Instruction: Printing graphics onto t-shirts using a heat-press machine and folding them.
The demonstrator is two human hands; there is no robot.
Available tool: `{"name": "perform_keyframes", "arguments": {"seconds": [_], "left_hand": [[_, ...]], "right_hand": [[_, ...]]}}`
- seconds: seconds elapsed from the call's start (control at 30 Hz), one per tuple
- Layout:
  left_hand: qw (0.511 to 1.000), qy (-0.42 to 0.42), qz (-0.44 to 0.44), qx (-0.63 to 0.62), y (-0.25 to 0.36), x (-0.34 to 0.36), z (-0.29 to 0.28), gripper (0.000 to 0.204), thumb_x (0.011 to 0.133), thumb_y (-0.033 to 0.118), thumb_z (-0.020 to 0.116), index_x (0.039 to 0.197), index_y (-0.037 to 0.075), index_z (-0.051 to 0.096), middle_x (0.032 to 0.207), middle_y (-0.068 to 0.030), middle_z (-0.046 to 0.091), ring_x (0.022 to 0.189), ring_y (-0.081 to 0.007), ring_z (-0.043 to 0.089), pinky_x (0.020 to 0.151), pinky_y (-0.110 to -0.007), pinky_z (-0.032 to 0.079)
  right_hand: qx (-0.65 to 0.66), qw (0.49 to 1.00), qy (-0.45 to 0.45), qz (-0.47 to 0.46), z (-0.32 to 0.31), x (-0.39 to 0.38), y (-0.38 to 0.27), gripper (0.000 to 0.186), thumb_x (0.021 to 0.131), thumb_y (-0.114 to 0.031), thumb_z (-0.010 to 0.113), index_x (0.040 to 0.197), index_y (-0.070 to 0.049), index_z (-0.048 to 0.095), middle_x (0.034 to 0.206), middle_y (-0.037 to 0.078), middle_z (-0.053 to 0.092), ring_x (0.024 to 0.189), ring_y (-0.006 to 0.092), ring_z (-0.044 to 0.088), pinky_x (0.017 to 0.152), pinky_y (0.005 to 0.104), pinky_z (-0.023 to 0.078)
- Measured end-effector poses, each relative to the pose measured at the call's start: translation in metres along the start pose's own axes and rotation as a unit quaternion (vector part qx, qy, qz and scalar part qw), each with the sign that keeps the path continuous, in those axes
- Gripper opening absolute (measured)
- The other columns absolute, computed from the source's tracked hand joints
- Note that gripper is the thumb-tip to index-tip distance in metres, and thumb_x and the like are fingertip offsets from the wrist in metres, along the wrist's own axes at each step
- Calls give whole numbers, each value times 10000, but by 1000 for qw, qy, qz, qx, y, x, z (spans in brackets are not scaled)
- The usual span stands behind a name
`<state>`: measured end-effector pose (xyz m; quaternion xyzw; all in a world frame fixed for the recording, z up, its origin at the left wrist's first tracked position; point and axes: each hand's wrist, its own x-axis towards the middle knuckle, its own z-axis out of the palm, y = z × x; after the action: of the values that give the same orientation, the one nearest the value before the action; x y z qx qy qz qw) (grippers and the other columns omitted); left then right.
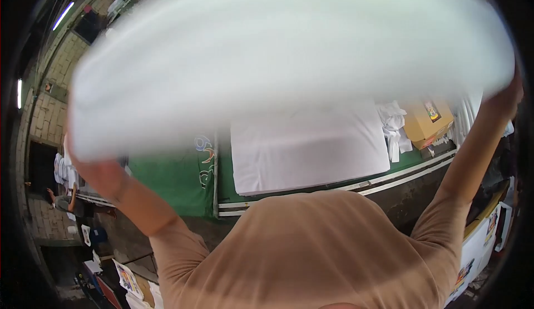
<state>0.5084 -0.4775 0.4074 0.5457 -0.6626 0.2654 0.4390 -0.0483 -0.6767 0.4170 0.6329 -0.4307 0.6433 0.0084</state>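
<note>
A wide white cloth (289, 53), smeared by motion, is raised in front of me and fills the upper part of the view. Its left end is in my left hand (97, 170), and the opposite end is in my right hand (503, 100); both hands are closed on it, though the cloth hides most of the fingers. Beyond and below it, a flat pile of white fabric (311, 156) lies on the green table (167, 170). Whether the raised piece is a single layer or several cannot be made out.
Right of the pile lie crumpled white cloths (394, 125) and a cardboard box (428, 121). A metal rail (356, 187) runs along the table's near edge. At the far left another person (69, 200) stands by white cloths. Printed sheets (473, 264) lie at lower right.
</note>
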Motion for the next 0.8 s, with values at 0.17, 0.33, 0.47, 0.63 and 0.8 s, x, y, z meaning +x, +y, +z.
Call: {"name": "perform_keyframes", "arguments": {"seconds": [0.17,0.33,0.47,0.63,0.8], "left_hand": [[736,-33,-554,-388,55,-116,21,379,880,167,541,1171,-75,521,1119,-168,595,1010,-242,594,883,-350,466],[457,-51,-757,-464,47,-174,77,377,927,204,496,1200,-56,495,1146,-161,588,1022,-237,595,889,-351,482],[461,-73,-696,-545,1,-162,119,351,908,169,526,1178,-56,511,1112,-149,610,1011,-238,610,871,-361,495],[310,-85,-482,-815,-104,-90,246,307,946,224,474,1102,-28,553,1058,-148,615,1011,-235,593,913,-383,485],[606,-109,-593,-519,-97,-143,335,511,927,312,515,1314,16,358,1237,-198,513,1148,-305,512,1022,-404,383]], "right_hand": [[312,837,165,418,-16,-162,3,370,935,-140,458,1236,72,484,1187,177,561,1059,254,577,925,335,450],[214,806,114,540,23,-224,19,361,869,-85,598,1195,29,494,1129,113,574,1022,211,578,886,327,455],[278,867,35,411,76,-194,60,336,855,-97,622,1157,-1,509,1060,69,590,949,168,595,834,305,473],[359,827,-63,428,214,-112,163,333,895,-238,599,1126,-19,498,953,83,610,801,153,614,718,281,495],[168,867,-257,391,247,-183,213,380,921,-280,548,1197,-27,486,1040,117,617,936,168,602,759,288,474]]}}
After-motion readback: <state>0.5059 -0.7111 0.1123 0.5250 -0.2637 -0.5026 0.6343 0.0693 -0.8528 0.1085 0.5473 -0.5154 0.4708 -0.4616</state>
